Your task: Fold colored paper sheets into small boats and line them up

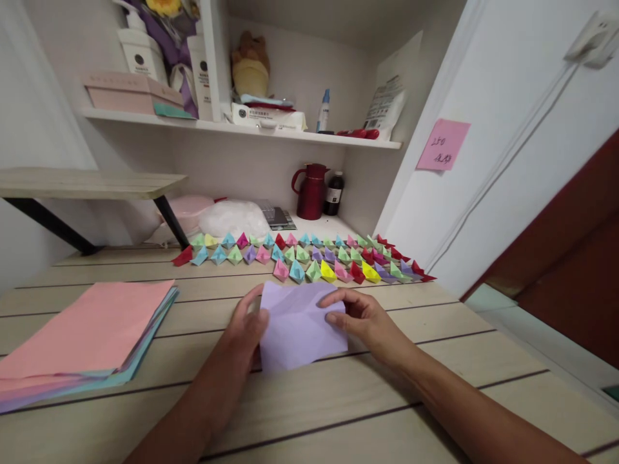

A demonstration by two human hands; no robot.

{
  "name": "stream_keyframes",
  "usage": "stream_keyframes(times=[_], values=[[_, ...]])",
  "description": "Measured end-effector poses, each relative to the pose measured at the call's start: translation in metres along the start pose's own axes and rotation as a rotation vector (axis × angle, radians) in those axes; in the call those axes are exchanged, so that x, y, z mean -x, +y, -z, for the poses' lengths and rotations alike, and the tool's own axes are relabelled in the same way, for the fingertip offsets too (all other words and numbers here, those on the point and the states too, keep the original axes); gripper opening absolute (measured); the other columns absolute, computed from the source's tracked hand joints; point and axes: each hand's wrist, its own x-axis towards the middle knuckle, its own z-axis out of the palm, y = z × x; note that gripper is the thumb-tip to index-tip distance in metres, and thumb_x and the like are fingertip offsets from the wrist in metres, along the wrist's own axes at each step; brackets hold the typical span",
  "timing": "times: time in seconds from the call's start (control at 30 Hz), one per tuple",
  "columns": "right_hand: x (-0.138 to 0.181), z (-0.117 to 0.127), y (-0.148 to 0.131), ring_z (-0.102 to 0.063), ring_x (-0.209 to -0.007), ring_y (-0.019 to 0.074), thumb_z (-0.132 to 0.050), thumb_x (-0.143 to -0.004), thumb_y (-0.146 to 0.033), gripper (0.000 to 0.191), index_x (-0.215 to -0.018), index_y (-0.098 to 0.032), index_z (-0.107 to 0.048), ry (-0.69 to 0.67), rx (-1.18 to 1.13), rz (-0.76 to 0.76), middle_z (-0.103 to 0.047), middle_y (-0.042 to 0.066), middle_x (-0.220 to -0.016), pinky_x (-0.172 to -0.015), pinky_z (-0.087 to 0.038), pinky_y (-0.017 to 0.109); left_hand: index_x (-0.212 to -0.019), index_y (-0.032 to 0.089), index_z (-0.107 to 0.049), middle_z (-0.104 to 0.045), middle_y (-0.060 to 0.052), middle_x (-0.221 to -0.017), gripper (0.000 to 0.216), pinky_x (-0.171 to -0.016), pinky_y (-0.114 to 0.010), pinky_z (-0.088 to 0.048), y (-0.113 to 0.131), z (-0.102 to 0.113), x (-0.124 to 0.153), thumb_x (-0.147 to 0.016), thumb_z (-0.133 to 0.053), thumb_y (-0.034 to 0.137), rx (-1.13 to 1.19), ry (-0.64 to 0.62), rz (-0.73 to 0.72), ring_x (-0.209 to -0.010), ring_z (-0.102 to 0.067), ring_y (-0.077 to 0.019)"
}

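Note:
A creased lilac sheet of paper (296,325) lies on the wooden table (338,393) in front of me. My left hand (247,322) pinches its left edge, thumb on top and fingers closed around the edge. My right hand (360,317) holds the right edge, fingers curled over the top of the sheet. Beyond the sheet stand rows of several small folded paper boats (309,258) in many colours.
A stack of coloured paper (91,335), pink on top, lies at the left. A red jug (310,190) and dark bottle (333,192) stand at the back under a cluttered shelf (242,125). A pink sticky note (443,144) hangs on the white wall at right.

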Motion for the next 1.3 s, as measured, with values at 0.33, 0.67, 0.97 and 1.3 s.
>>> stream_keyframes(times=[0.33, 0.67, 0.97, 1.3], values=[[0.001, -0.003, 0.005, -0.051, -0.072, 0.0139, -0.074, -0.078, -0.033, 0.026, -0.102, -0.024, -0.067, -0.054, -0.034, -0.023, -0.057, 0.000, -0.084, -0.063, -0.042, 0.027, -0.115, 0.026, -0.068, -0.072, -0.004, -0.111, 0.056, -0.079, -0.034, -0.050, -0.005, 0.002, -0.001, -0.062, -0.080, 0.038, -0.353, 0.144, -0.077, -0.097, -0.064, -0.0292], [0.004, -0.005, 0.000, -0.055, -0.095, 0.0209, -0.072, -0.079, -0.022, 0.029, -0.107, -0.027, -0.067, 0.019, 0.464, 0.235, -0.061, 0.004, -0.101, -0.085, -0.044, 0.034, -0.097, 0.028, -0.076, -0.072, 0.000, -0.102, 0.035, -0.077, -0.029, -0.049, -0.007, -0.002, 0.002, -0.064, -0.074, 0.039, -0.623, 0.265, -0.276, -0.089, -0.063, -0.0239], [0.008, -0.005, -0.012, -0.042, -0.123, 0.0251, -0.070, -0.080, -0.023, 0.004, -0.077, -0.021, -0.068, 0.150, 0.527, 0.348, -0.046, 0.006, -0.125, -0.102, -0.034, 0.039, -0.068, 0.023, -0.070, -0.063, -0.004, -0.094, 0.017, -0.084, -0.032, -0.047, 0.000, -0.003, 0.002, -0.070, -0.066, 0.040, -0.789, 0.287, -0.459, -0.094, -0.060, -0.0223], [0.002, -0.002, 0.008, -0.035, -0.051, 0.0073, -0.069, -0.080, -0.044, 0.031, -0.078, -0.018, -0.052, 0.024, 0.008, -0.110, -0.040, -0.007, -0.060, -0.046, -0.024, 0.020, -0.064, 0.020, -0.052, -0.044, 0.007, -0.052, 0.036, -0.045, -0.019, -0.028, -0.001, -0.006, 0.004, -0.072, -0.065, 0.052, -0.463, 0.153, -0.012, -0.048, -0.039, -0.0092]])
